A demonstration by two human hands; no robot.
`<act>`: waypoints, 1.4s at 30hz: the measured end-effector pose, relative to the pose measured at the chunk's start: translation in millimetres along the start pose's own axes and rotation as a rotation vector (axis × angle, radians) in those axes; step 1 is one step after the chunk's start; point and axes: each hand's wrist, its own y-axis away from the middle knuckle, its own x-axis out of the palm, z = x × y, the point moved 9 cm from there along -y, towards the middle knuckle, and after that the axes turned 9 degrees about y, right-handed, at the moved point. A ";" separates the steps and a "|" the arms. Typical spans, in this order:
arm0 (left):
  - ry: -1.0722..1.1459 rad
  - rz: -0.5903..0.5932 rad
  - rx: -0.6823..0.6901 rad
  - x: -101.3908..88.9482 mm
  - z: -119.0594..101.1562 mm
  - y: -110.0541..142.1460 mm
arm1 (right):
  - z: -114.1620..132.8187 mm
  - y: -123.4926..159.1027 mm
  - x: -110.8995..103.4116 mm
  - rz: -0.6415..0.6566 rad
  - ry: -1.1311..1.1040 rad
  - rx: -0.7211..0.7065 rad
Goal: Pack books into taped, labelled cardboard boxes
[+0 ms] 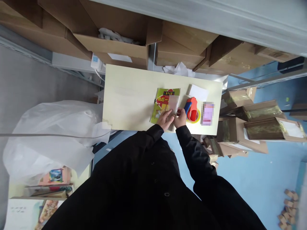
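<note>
A picture book (159, 108) with a green and red cover lies on the pale table near its front edge. Along the right side of the cover runs a pale greyish strip (174, 103), possibly film or paper; its material is unclear. My left hand (165, 120) rests on the lower part of the book and strip with its fingers stretched out. Beside it, my right hand (180, 118) has its fingers curled together at the strip's right edge; the fingertips are partly hidden. Just right of that hand sits a red and blue tape dispenser (192, 107) with a yellowish roll.
A white box or pad (198, 92) and a blurred pink item (207, 114) are on the table (127, 99). Cardboard boxes (120, 52) line the back, and more boxes (233, 131) stack at right. A white plastic bag (55, 134) bulges at left above books (56, 175).
</note>
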 end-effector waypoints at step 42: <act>-0.102 -0.254 -0.354 -166.9 89.1 17.9 | 82.4 25.1 119.0 0.322 -0.366 0.051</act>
